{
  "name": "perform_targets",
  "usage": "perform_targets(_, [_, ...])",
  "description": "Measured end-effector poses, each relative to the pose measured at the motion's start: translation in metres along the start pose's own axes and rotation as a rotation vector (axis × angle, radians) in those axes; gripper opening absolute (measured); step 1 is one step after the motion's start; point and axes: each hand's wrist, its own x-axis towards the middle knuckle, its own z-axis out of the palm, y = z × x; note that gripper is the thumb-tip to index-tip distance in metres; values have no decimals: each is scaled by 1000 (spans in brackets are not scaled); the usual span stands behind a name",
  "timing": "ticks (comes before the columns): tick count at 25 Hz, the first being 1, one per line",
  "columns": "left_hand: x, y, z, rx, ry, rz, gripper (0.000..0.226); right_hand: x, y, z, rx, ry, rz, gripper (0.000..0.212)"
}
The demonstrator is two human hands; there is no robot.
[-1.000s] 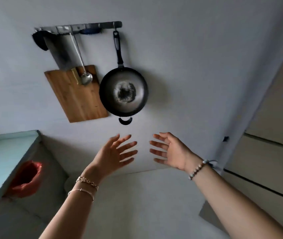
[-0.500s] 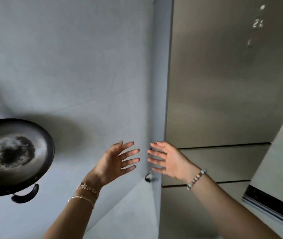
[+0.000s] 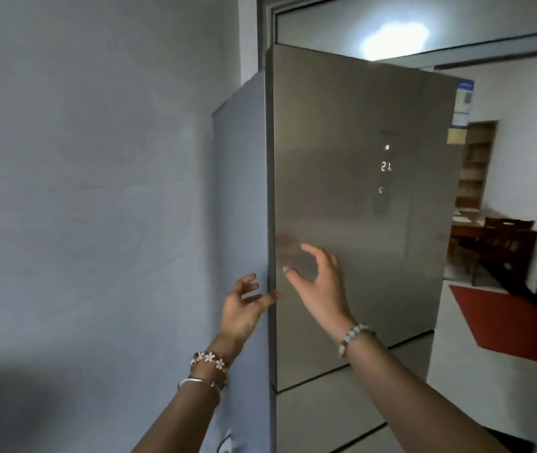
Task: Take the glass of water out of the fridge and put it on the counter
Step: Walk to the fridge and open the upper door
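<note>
A tall steel-grey fridge [image 3: 352, 197] stands in front of me with its doors closed; a small lit display reading 21 glows on the upper door. My left hand [image 3: 244, 308] is raised at the door's left edge, fingers apart, its fingertips at or near the edge, holding nothing. My right hand [image 3: 318, 282] is up in front of the upper door with curled, spread fingers, also holding nothing. The glass of water and the counter are not in view.
A plain grey wall [image 3: 90, 191] fills the left side, close beside the fridge. To the right a doorway opens onto another room with a dark wooden table and chairs [image 3: 502, 243], a shelf [image 3: 476, 165] and a red mat [image 3: 506, 318] on the floor.
The view has swung right and up from the wall with the hanging pan to the whole fridge front. Both hands have moved up to the fridge door's left edge.
</note>
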Motion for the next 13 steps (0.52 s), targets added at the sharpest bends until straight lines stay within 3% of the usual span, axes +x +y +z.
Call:
perform_targets(2, [21,12,20,48,24,106,64,30,-28,16,-177,21,-171,73])
perform_targets(6, [48,10,36,289,129,266,44,55,-39,53,-335,-1,-218,94])
perform_targets(8, [60,9,38,354,154,247,44,57,-30,64,-397,34,-215,100])
perform_targets(10, [66,13,38,327,152,215,29,58,-23,70,-438,56,-210,103])
perform_targets(13, [71,11,37,259,171,196,25,59,-19,74,-520,102,-213,110])
